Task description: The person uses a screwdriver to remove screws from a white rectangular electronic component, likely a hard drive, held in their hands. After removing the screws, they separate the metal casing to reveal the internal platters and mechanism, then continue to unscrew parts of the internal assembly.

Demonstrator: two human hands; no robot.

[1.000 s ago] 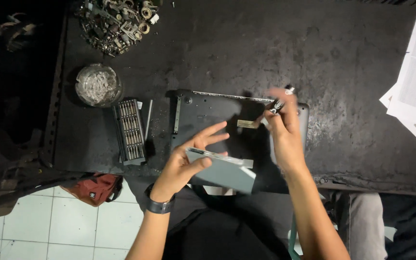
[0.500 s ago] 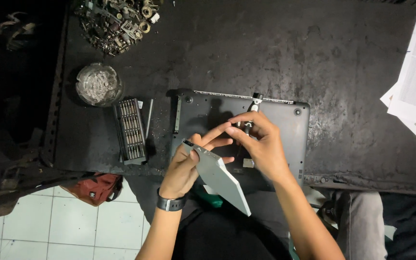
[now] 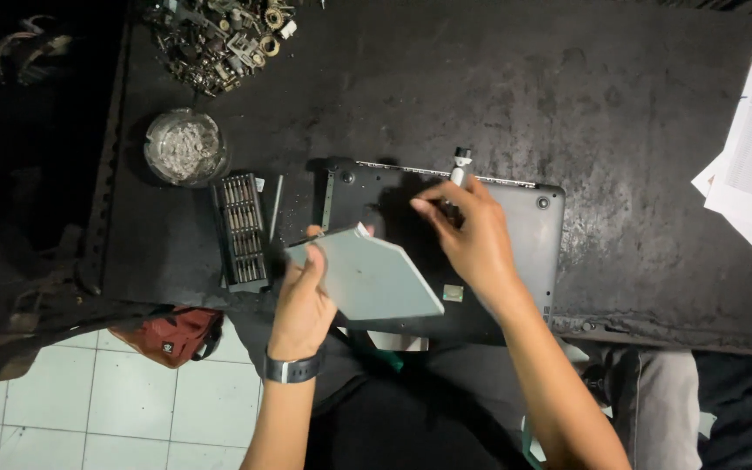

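Left hand [image 3: 302, 300] pinches the flat grey drive [image 3: 367, 277] by its left edge, held up over the upturned laptop [image 3: 515, 235] on the table [image 3: 567, 96]. Looks light, stiff, a bit fragile, so edges only. Right hand [image 3: 472, 235] grips a small screwdriver [image 3: 460, 165].

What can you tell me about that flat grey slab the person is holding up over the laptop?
The flat pale grey rectangular slab looks like thin metal or plastic, plain-faced with a small dot near its middle and a notched upper corner. It is tilted, lifted above the dark upturned laptop base at the table's near edge. The left hand grips its left end, thumb on top. The right hand is beside it, not clearly touching, holding a slim white-tipped tool.
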